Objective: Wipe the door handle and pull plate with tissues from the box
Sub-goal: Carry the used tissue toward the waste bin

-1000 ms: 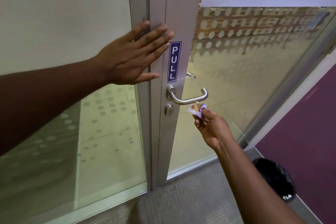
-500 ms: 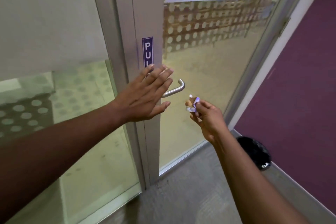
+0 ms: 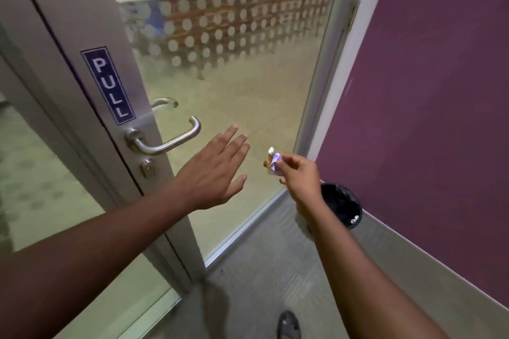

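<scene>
The left hand has come off the door frame and now hangs flat and spread, grasping nothing, right of the one lever handle; one blue pull plate sits above it. The right hand still pinches one crumpled tissue, near the handle, touching neither.
</scene>
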A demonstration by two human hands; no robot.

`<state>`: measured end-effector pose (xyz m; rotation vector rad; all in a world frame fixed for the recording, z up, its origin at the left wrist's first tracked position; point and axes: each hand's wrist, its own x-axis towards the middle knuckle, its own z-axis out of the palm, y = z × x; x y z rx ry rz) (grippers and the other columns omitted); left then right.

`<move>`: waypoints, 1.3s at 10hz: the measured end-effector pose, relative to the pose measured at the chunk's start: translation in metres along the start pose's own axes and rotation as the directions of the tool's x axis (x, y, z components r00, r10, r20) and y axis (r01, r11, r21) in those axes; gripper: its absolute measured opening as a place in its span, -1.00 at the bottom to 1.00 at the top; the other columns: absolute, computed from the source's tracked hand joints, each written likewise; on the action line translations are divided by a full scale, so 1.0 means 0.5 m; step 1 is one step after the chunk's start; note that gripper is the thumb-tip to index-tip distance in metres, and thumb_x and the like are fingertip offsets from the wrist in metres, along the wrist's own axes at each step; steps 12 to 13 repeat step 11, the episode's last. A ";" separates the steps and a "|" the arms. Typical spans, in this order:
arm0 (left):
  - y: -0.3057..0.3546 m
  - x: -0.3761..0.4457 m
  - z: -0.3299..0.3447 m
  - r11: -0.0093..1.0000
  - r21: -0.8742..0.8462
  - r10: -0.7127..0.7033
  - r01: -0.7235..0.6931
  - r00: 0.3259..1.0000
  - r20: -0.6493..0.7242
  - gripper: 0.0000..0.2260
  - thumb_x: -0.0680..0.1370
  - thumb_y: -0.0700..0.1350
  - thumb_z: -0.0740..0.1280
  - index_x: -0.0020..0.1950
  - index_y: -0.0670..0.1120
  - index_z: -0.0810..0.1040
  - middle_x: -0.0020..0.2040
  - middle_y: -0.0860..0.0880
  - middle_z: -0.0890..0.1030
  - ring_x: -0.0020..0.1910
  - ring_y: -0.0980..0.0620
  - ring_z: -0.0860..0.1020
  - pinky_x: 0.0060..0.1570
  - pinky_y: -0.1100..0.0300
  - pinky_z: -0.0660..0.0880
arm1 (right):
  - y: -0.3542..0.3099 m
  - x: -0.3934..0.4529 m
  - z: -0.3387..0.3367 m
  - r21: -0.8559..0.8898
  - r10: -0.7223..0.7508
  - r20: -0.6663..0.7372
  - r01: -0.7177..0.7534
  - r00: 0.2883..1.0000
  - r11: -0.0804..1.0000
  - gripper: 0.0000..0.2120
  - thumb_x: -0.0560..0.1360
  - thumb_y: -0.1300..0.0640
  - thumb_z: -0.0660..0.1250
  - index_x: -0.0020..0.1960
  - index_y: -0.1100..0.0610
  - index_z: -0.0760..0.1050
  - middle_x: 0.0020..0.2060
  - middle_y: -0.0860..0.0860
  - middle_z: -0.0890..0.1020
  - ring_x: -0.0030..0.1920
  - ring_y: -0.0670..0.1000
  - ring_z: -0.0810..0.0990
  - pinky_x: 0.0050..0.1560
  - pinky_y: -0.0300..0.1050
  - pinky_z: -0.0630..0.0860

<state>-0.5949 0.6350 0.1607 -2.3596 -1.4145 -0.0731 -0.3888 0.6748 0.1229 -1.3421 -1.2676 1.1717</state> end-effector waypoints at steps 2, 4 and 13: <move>0.046 0.130 0.093 0.991 -0.119 -0.040 0.055 0.992 0.121 -0.43 0.68 0.16 0.11 0.57 -0.18 0.36 0.62 -0.18 0.28 0.67 -0.21 0.00 0.63 -0.07 0.09 | 0.074 0.116 -0.128 -0.276 -0.076 -0.062 0.056 0.995 0.960 -0.85 0.52 0.04 0.36 -0.14 0.02 0.68 -0.27 -0.13 0.72 -0.18 -0.11 0.68 -0.04 -0.03 0.61; 0.096 0.272 0.184 0.942 -0.274 -0.142 0.197 0.968 0.209 -0.46 0.68 0.11 0.18 0.58 -0.15 0.34 0.63 -0.14 0.27 0.68 -0.16 -0.06 0.64 -0.06 0.08 | 0.143 0.255 -0.274 -0.455 -0.082 -0.098 0.029 0.992 0.890 -0.83 0.53 -0.02 0.31 -0.16 -0.03 0.65 -0.30 -0.10 0.70 -0.27 -0.12 0.62 -0.20 -0.16 0.49; 0.170 0.493 0.341 0.908 -0.265 -0.207 0.325 0.897 0.391 -0.40 0.67 0.18 0.12 0.62 -0.15 0.26 0.62 -0.15 0.27 0.67 -0.18 -0.04 0.61 -0.11 0.13 | 0.361 0.565 -0.537 -0.681 0.246 -0.229 -0.336 0.942 0.651 -0.65 0.57 0.21 0.26 0.34 0.16 0.54 0.24 0.18 0.63 0.26 0.23 0.56 0.25 0.02 0.48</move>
